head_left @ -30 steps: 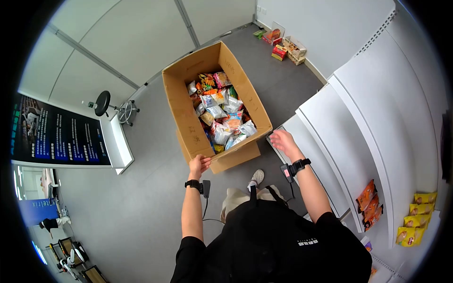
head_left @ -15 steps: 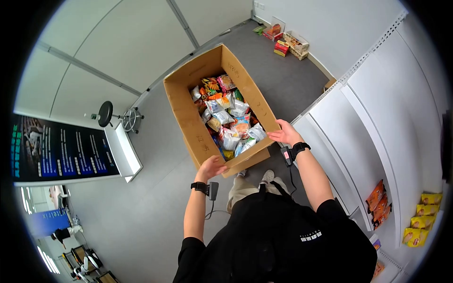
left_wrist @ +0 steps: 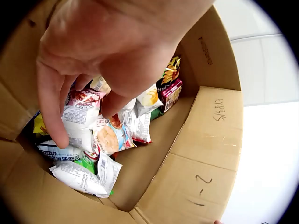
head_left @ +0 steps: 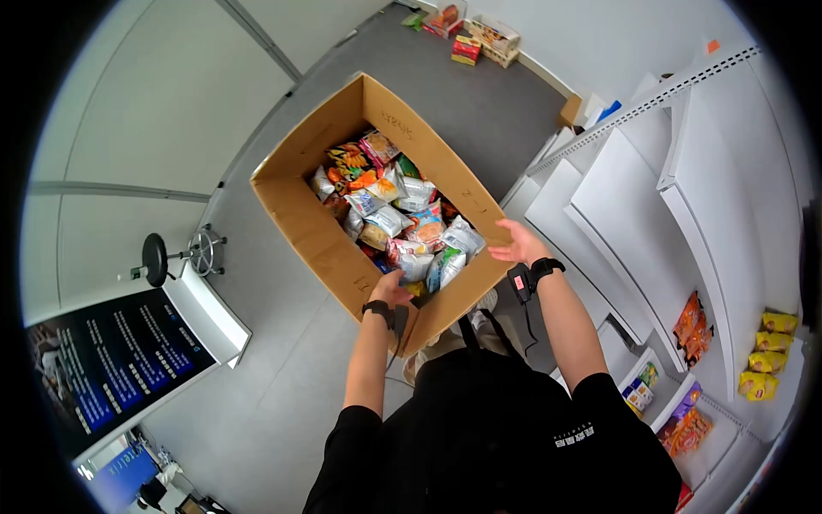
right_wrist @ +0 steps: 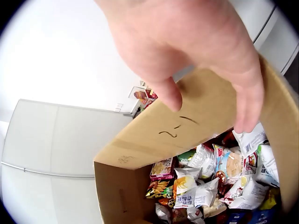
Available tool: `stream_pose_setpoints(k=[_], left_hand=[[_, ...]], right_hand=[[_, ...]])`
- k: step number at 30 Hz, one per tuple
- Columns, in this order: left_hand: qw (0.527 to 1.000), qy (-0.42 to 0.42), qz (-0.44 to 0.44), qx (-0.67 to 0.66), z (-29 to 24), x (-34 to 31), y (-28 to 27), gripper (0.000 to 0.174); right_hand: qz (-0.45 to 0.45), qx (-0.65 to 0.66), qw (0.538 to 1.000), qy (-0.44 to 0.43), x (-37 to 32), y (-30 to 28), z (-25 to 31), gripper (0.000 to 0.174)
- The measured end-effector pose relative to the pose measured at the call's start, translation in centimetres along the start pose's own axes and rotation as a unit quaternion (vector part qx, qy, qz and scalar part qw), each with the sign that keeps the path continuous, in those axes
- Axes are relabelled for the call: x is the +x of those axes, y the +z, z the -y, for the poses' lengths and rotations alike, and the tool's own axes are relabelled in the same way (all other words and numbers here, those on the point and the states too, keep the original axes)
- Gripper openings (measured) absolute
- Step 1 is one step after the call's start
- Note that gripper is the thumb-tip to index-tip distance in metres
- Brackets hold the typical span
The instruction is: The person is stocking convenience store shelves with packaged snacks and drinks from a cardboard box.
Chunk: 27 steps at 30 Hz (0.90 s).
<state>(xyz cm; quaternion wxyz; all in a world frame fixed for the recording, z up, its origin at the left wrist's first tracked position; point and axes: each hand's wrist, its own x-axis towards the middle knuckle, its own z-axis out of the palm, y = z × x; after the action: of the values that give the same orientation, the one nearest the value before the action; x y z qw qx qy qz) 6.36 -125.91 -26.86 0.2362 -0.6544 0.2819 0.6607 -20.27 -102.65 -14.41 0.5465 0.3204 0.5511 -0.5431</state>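
An uncovered cardboard box (head_left: pixel 449 158) full of snack bags (head_left: pixel 390 220) stands in front of me. My left hand (head_left: pixel 394 289) reaches over the near left side into it. In the left wrist view its fingers hang loosely bent above a white snack bag (left_wrist: pixel 79 178) and others, holding nothing. My right hand (head_left: pixel 519 244) is at the box's near right corner. The right wrist view has its thumb and fingers (right_wrist: pixel 248 105) spread apart at the cardboard wall, with no bag between them. Below lie a blue and white bag (right_wrist: pixel 229 164) and several silvery ones.
White shelves (head_left: pixel 634 231) run along the right, holding orange bags (head_left: pixel 692 330) and yellow bags (head_left: pixel 766 355). Small food boxes (head_left: pixel 467 50) sit on the floor by the far wall. A black stool (head_left: pixel 156 259) and a dark poster board (head_left: pixel 120 360) are on the left.
My left hand has gone from the box's near left rim to over the bags inside. My right hand has come in to the near right corner. The view has turned toward the shelves.
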Motion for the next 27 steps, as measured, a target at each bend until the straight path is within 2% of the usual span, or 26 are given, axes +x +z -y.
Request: stream_pose_setpoints(k=[3, 4, 6, 10, 13, 16, 19, 20, 23, 24, 27], left_hand=[[0.995, 0.05, 0.065, 0.064, -1.4, -0.2, 1.2, 0.063], [0.995, 0.025, 0.073, 0.061, -2.0, 0.9, 1.4, 0.059], [0.995, 0.017, 0.07, 0.063, -2.5, 4.0, 1.9, 0.059], [0.995, 0.066, 0.065, 0.029, -3.2, 5.0, 3.0, 0.064], [0.997, 0.064, 0.047, 0.015, -3.5, 5.7, 3.1, 0.069], [0.994, 0.073, 0.068, 0.035, -3.2, 6.7, 2.7, 0.061], [0.987, 0.052, 0.107, 0.109, -3.4, 7.6, 2.2, 0.053], [0.989, 0.067, 0.077, 0.108, -3.1, 7.4, 2.5, 0.042], [0.984, 0.076, 0.072, 0.146, -3.3, 7.1, 3.1, 0.035], [0.987, 0.091, 0.05, 0.126, -3.1, 6.9, 3.4, 0.025], [0.981, 0.132, 0.046, 0.133, -2.9, 7.8, 3.3, 0.021]], right_hand=[[-0.006, 0.008, 1.0, -0.004, -0.9, 0.6, 0.2, 0.087], [-0.004, -0.003, 1.0, -0.003, -1.0, 0.5, 0.2, 0.086], [0.003, -0.021, 1.0, -0.003, -0.8, 0.3, 0.2, 0.084], [-0.017, -0.048, 0.999, -0.019, -0.7, 0.0, -0.6, 0.076], [-0.024, -0.046, 0.998, -0.032, -0.1, -0.5, -0.8, 0.075], [-0.022, -0.05, 0.998, -0.031, -0.4, -0.6, -0.5, 0.076], [-0.02, -0.055, 0.998, -0.034, -0.7, -0.9, -0.4, 0.077], [-0.018, -0.056, 0.997, -0.041, -0.9, -0.7, -0.3, 0.077], [-0.019, -0.06, 0.997, -0.054, -1.2, -0.4, -0.3, 0.081], [-0.02, -0.061, 0.996, -0.057, -1.2, -0.4, -0.4, 0.083], [-0.046, -0.053, 0.995, -0.068, -0.8, -0.3, -0.9, 0.092]])
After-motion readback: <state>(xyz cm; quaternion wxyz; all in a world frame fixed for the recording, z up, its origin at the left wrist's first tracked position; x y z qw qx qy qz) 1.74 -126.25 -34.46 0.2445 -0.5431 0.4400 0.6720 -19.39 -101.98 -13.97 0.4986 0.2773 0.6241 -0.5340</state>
